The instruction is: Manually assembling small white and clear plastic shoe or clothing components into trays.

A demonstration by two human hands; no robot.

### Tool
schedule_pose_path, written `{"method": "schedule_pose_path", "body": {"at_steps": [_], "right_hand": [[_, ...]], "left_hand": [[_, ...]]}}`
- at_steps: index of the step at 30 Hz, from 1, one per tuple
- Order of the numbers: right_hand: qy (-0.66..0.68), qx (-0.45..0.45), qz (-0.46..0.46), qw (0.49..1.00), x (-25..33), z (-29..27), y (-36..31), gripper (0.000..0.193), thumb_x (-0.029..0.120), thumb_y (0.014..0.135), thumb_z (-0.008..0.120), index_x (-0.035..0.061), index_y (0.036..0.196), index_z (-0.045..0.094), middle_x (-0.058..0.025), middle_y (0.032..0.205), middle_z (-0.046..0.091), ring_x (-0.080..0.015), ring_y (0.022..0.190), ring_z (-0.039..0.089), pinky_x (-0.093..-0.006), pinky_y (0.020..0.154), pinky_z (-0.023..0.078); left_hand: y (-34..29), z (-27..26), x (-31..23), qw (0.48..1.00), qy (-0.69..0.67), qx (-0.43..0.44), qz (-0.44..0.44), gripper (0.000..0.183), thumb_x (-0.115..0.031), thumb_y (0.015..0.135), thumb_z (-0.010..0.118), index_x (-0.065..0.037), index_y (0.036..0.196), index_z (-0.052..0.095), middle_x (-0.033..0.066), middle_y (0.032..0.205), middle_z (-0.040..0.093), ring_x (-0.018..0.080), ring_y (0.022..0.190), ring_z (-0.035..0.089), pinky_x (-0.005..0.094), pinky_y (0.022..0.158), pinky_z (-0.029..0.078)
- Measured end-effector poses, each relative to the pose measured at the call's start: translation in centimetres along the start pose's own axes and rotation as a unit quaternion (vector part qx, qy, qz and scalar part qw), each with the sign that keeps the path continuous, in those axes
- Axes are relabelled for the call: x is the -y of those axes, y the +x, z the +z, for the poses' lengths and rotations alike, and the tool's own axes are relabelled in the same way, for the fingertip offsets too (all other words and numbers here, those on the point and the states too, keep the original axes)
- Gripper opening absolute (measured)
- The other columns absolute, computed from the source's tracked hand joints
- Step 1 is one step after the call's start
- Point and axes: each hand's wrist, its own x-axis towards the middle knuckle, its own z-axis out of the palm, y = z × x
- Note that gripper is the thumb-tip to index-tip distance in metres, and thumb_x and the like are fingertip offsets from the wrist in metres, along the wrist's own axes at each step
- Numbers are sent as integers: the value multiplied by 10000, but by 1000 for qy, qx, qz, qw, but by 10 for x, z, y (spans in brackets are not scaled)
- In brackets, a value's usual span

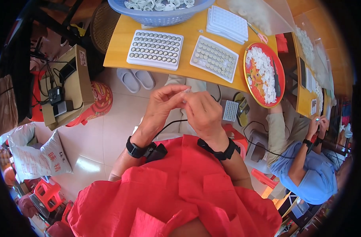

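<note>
My left hand (161, 106) and my right hand (204, 112) meet in front of my chest, short of the table's near edge. Their fingertips are closed around a small white piece (186, 91), mostly hidden by the fingers, so its exact kind does not show. Beyond them on the table lies a white tray (129, 60) with rows of small round metallic pieces (156, 46). To its right is a second white tray (193, 62), holding small round greyish-white pieces (216, 58).
A blue basket (160, 16) of white parts stands at the back of the yellow table (119, 37). Stacked white trays (227, 23), scissors (262, 38) and a red platter (248, 89) heaped with white bits are to the right. A co-worker (307, 173) sits at far right.
</note>
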Motion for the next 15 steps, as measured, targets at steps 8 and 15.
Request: {"method": "schedule_pose_path", "body": {"at_steps": [8,15], "right_hand": [[-29,-28,2,999,4,5,-8,349,-40,640,585,3,987,575,-120,886,602,-238,737,592,-299,597,492],[126,-67,166,976,4,-9,-9,340,-106,665,585,20,981,591,-115,878,588,-265,760,590,-328,621,493]], "left_hand": [[1,0,-2,998,-53,-26,-26,251,-161,900,531,-4,1085,598,65,967,627,140,854,608,301,759,520],[1,-1,-3,987,-152,10,-42,263,-153,909,517,17,1099,580,86,985,614,154,821,618,277,751,536]]}}
